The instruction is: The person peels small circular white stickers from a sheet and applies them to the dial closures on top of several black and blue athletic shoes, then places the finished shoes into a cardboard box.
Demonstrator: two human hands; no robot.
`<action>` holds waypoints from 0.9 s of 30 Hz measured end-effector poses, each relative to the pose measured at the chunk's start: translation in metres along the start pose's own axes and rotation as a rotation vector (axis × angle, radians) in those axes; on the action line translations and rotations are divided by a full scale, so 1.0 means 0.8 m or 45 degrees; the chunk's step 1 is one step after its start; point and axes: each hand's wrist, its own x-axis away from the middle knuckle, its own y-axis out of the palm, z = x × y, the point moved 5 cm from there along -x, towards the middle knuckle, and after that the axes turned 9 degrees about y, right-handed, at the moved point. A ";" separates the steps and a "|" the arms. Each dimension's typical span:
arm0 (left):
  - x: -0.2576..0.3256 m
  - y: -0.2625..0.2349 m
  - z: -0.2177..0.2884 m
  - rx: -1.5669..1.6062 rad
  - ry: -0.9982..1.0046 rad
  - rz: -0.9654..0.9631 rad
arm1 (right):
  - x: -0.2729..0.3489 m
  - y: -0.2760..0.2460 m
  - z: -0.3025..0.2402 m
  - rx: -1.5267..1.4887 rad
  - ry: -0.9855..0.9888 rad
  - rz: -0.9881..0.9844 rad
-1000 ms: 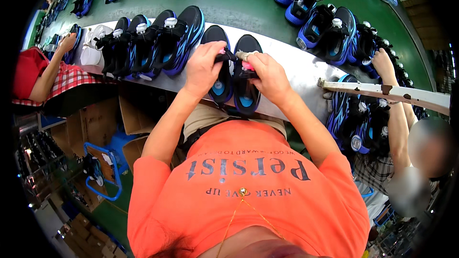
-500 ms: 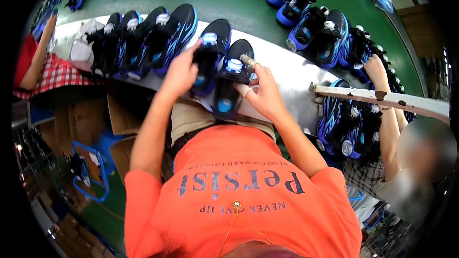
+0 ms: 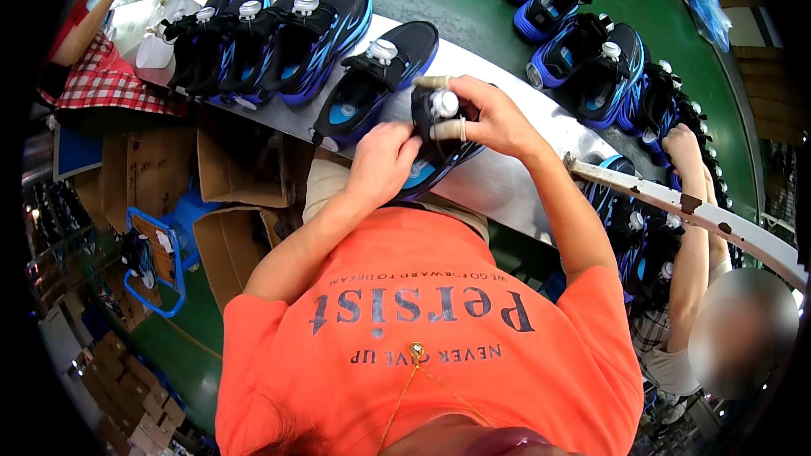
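A black-and-blue sneaker (image 3: 441, 167) lies in front of me at the near edge of the metal bench, toe pointing away. My right hand (image 3: 494, 118) has its thumb and forefinger, both in pale finger covers, closed around the strap by the white dial (image 3: 444, 103). At the shoe's left collar, my left hand (image 3: 384, 160) is curled closed against the edge; its fingertips are partly hidden. Just left of it rests another sneaker (image 3: 348, 108) with a white dial (image 3: 382, 51), touched by neither hand.
Several similar sneakers (image 3: 325, 38) stand in a row on the bench (image 3: 498, 194) at left. More sneakers (image 3: 583, 67) line the green table at right, where a co-worker's hand (image 3: 686, 148) reaches. A chipped white bar (image 3: 676, 198) crosses there. Cardboard boxes (image 3: 245, 156) sit lower left.
My left hand has left the neighbouring shoe and moved right and nearer to the other shoe's collar. My right hand has shifted right around its dial, and that shoe has turned.
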 end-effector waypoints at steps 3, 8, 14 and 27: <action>-0.007 0.008 -0.019 0.240 -0.204 0.141 | 0.037 0.013 -0.006 0.517 -0.305 0.154; -0.003 0.012 -0.023 0.239 -0.292 0.185 | 0.055 0.018 -0.027 0.816 -0.103 0.175; -0.003 0.008 0.009 0.521 -0.406 -0.510 | 0.057 0.009 0.000 0.573 -0.091 0.085; 0.001 0.030 0.030 0.855 -0.614 -0.601 | 0.074 0.004 -0.020 0.565 -0.249 0.399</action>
